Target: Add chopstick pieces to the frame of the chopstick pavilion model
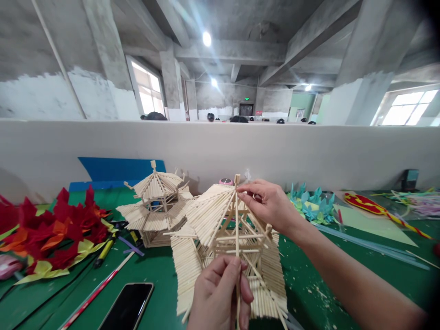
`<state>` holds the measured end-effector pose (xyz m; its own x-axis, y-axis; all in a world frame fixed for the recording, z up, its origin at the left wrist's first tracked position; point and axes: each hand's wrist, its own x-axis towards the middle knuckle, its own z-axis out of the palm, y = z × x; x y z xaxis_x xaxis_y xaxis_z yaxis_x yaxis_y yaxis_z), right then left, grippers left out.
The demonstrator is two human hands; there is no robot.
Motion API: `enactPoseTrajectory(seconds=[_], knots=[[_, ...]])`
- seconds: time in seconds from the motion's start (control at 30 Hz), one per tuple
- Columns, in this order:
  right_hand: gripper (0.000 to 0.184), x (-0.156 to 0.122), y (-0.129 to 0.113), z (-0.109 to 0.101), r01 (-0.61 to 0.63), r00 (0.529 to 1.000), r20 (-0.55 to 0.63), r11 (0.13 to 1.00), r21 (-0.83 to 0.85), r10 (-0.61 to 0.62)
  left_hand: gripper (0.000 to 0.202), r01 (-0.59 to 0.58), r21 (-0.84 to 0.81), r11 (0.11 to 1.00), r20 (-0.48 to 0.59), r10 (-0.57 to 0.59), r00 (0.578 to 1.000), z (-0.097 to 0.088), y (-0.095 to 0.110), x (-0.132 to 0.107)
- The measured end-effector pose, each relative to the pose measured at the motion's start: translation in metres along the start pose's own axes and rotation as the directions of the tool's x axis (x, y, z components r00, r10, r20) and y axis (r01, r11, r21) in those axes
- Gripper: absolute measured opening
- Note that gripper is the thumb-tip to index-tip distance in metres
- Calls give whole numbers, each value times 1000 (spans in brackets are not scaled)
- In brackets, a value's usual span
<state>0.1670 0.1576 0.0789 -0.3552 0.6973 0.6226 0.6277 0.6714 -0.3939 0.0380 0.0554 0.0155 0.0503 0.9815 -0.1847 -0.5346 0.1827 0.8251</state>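
Observation:
A pavilion model built of thin wooden sticks (208, 215) stands in front of me, part of its upper roof covered with sticks and the rest an open frame. One long wooden stick (237, 229) runs down from the roof's peak towards me. Lower on it, my left hand (220, 291) is closed, thumb and forefinger pinching the stick. My right hand (270, 204) reaches in from the right, its fingertips pinched at the stick's upper end beside the peak. Its fingers partly hide that joint. My left hand hides part of the lower roof.
Another stick pavilion (156, 201) stands behind on the left. Red and yellow paper shapes (65, 224), a glue-like yellow pen (105, 252) and a phone (127, 307) lie left. Blue paper shapes (312, 204) and blue strips (371, 245) lie right. A white partition (220, 146) bounds the green table.

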Motion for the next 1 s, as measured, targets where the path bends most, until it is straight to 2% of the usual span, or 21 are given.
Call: enactPoseTrajectory(seconds=[0.73, 1.0], knots=[[19, 0, 0, 1, -13, 1000, -13, 1000, -2, 13, 18, -30, 13, 999, -22, 30, 999, 13, 7, 2], [19, 0, -1, 0, -17, 1000, -9, 1000, 10, 17, 19, -24, -1, 1000, -29, 24, 999, 13, 4, 5]])
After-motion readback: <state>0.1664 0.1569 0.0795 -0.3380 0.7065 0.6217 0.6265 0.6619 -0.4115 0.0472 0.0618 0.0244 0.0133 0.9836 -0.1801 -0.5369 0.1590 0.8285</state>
